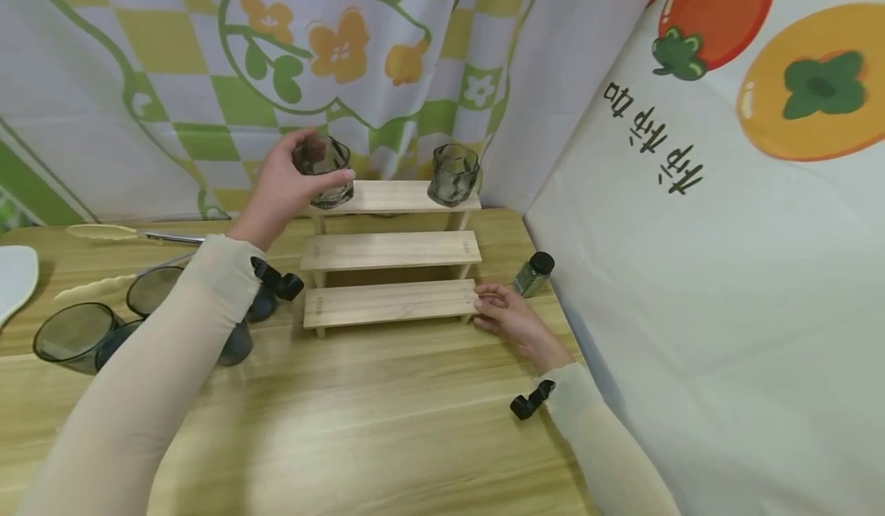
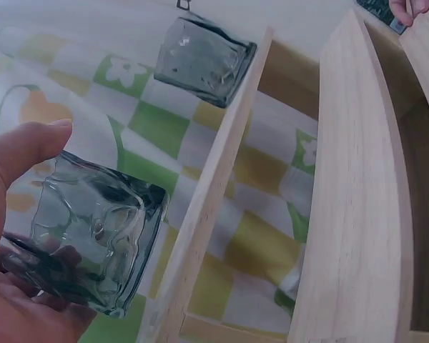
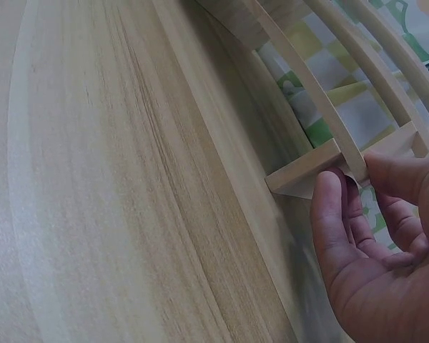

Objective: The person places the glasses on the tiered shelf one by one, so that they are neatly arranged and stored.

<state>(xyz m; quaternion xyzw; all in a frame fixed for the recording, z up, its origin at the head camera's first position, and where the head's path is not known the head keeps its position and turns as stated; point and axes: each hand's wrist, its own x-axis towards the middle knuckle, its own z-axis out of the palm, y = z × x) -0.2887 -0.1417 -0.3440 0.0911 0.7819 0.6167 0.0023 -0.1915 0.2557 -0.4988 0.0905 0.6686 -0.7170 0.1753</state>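
Observation:
A three-tier wooden stand (image 1: 390, 249) stands against the patterned curtain. My left hand (image 1: 280, 186) grips a smoky, faceted glass tumbler (image 1: 337, 196) at the left end of the top tier. In the left wrist view the thumb lies along one side of this tumbler (image 2: 100, 229), with fingers showing through the glass. A matching tumbler (image 1: 454, 176) stands upright at the top tier's right end. Down at the lowest tier (image 1: 390, 301), my right hand (image 1: 512, 320) pinches the right end of the board, thumb above and fingers beneath, as the right wrist view shows.
Several dark tinted cups (image 1: 77, 332) are grouped at the left, partly hidden by my left sleeve. Behind them lie tongs (image 1: 104, 232) with pale tips, and a white dish (image 1: 15, 278) is at the far left. A black-lidded jar (image 1: 532, 276) is near the right wall.

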